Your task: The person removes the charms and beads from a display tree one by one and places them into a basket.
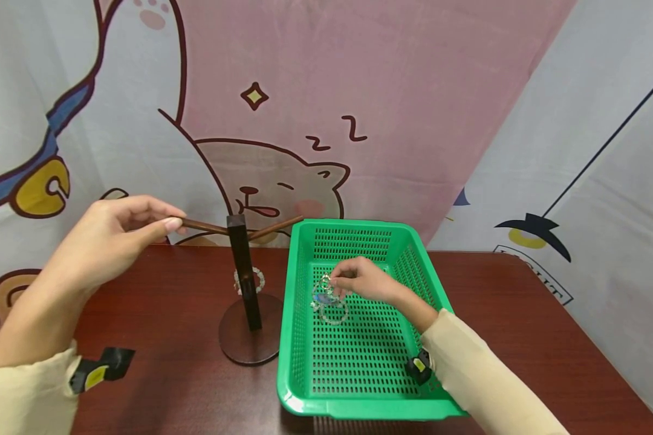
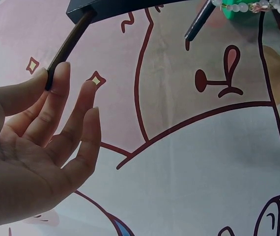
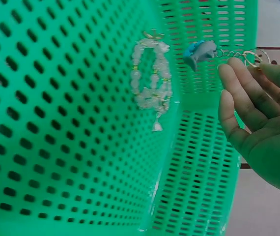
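Left hand [image 1: 114,243] is pinching the rod [image 1: 207,226]; right hand [image 1: 363,280], pinching the keychain [image 3: 200,53], is apparently picking it out, needing to clear the basket [image 1: 370,408].

The backdrop cloth [image 1: 441,90] bears two "Z" letters [image 1: 353,128] and boxed lettering [image 1: 551,286] ending in "HT".

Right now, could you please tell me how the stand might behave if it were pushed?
The stand is probably stiff, since its post looks straight and solid. Pushed high up, it could tip, being tall over a round base. The left hand, pinching one rod, may steady it.
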{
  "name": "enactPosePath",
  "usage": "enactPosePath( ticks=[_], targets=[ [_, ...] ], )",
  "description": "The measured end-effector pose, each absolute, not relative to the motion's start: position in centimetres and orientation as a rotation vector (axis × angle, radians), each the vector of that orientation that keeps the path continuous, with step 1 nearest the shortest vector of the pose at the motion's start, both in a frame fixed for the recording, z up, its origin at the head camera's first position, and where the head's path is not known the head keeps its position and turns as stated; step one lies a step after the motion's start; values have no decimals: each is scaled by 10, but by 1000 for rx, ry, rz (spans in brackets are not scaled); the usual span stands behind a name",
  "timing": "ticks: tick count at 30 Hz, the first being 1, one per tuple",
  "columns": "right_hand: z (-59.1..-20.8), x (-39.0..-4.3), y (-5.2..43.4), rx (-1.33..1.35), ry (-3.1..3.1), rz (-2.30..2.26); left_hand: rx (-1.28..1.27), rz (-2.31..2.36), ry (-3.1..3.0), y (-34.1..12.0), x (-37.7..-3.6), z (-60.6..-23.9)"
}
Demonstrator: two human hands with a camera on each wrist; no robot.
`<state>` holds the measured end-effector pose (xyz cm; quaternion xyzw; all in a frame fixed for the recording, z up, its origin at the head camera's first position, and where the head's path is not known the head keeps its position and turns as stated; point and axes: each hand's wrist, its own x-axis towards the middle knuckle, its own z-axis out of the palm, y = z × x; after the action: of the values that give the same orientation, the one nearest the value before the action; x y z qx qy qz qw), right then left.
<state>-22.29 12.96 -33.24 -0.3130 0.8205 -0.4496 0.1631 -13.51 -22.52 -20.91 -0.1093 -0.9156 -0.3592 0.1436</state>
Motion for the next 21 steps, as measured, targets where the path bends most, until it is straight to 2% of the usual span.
enactPosePath(
  ticks=[21],
  targets=[
    [-354, -225, 128, -814, 2375, -1194, -318, -1042, -2642, -226, -134, -209]
  ],
)
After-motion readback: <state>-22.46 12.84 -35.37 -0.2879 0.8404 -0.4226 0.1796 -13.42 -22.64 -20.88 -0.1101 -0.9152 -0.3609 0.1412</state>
